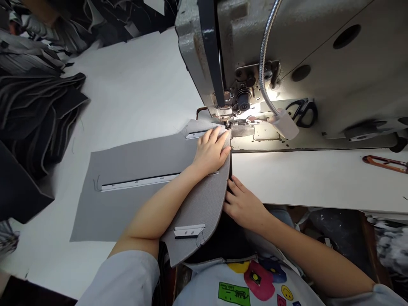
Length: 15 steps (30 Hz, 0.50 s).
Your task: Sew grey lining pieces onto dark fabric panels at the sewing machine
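Our left hand (210, 151) lies flat, fingers stretched out and close together, pressing the grey fabric (137, 182) down on the table (134, 85); the fingertips sit just beside the needle (228, 124) of the sewing machine (287, 55). Nothing is gripped — the palm only pins the cloth. Our right hand (244, 206) is half open, fingers lightly curled against the curved edge of the fabric at the table's front, where the cloth bends down toward our lap; whether the thumb pinches the edge we cannot tell.

The fabric spreads leftward from the needle, with pale strips (140, 182) fixed on it. Behind the needle a lamp (283, 123) shines on the plate, black scissors (302, 111) rest on the machine bed, and an orange snipper (384, 162) lies at the right. Dark cut pieces (38, 114) are stacked at the left.

The risk, as we judge it, is the left fingertips — so close to the needle that a slip forward could catch them. Uneven pull from the right hand could also skew the seam.
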Each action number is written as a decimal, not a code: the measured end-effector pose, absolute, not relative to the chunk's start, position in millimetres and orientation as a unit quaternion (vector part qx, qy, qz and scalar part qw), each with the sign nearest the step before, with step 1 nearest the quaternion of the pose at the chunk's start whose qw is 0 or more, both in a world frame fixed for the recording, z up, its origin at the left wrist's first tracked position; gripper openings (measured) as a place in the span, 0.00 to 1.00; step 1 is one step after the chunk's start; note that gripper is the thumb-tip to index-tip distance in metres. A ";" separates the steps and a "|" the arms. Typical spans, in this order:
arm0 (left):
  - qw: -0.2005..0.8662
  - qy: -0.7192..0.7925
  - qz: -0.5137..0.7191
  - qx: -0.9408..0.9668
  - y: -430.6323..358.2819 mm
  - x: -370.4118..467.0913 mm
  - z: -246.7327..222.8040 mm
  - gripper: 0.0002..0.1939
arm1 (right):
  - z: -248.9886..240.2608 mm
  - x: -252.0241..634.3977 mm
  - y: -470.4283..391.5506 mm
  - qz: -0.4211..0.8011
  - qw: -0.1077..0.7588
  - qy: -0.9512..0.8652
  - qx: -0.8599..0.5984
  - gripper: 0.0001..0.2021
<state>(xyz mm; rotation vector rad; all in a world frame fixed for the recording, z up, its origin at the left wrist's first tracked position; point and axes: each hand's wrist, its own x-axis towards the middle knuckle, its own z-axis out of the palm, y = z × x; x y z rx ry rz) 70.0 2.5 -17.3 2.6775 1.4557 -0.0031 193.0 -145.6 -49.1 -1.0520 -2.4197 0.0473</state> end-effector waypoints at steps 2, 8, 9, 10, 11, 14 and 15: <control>0.047 0.475 0.000 0.879 1.1 69.1 -17.6 0.28 | -50.2 192.1 -147.4 0.018 0.250 -0.889 -0.384 0.05; 0.044 0.469 -0.004 0.882 5.9 69.3 -16.7 0.29 | -56.5 192.4 -145.8 0.009 0.244 -0.894 -0.376 0.07; 0.043 0.467 -0.004 0.883 7.2 69.5 -16.1 0.29 | -58.2 192.3 -145.0 0.008 0.241 -0.894 -0.377 0.07; 0.041 0.465 -0.005 0.885 7.9 69.6 -15.4 0.29 | -59.9 192.0 -144.3 0.008 0.239 -0.895 -0.378 0.07; 0.039 0.463 -0.005 0.885 8.1 69.7 -14.7 0.29 | -61.3 191.5 -144.0 0.011 0.237 -0.895 -0.379 0.08; 0.024 0.460 -0.005 0.888 7.6 69.5 -13.2 0.29 | -61.1 189.8 -142.9 0.024 0.228 -0.897 -0.378 0.11; 0.015 0.459 -0.004 0.888 8.3 69.6 -13.5 0.29 | -59.4 189.9 -141.9 0.025 0.221 -0.899 -0.376 0.12</control>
